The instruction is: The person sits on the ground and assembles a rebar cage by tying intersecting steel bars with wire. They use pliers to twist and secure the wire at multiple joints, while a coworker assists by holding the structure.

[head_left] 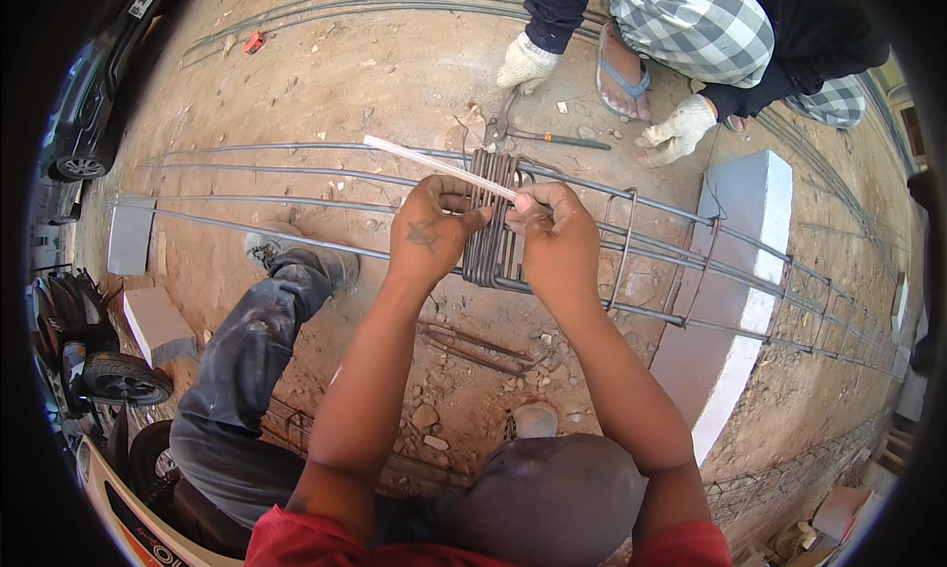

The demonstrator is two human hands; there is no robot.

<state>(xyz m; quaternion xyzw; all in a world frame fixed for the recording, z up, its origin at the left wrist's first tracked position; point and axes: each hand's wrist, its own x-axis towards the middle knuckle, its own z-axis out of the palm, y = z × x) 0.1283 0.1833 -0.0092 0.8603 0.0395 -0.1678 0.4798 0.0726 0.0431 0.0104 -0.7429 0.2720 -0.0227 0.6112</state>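
Note:
Before me lies a rebar cage with long steel bars (pixel 385 208) running left to right. A tight bundle of bent steel stirrups (pixel 480 256) hangs around the bars at the middle. My left hand (pixel 431 229) is closed on the bundle's left side, thumb against the stirrups, fingers partly hidden. At its right side, my right hand (pixel 560 233) pinches one end of a pale, straight, thin stick (pixel 419 159). The stick slants across the bundle's upper part, its free end up to the left. Single spaced stirrups (pixel 623 246) stand on the bars farther right.
Across the cage a person in white gloves (pixel 526 64) crouches beside pincers (pixel 562 139). The cage rests on a large pale block (pixel 735 281) at right and a smaller block (pixel 130 236) at left. A red tape measure (pixel 254 42) lies far left; a motorcycle wheel (pixel 123 378) stands left.

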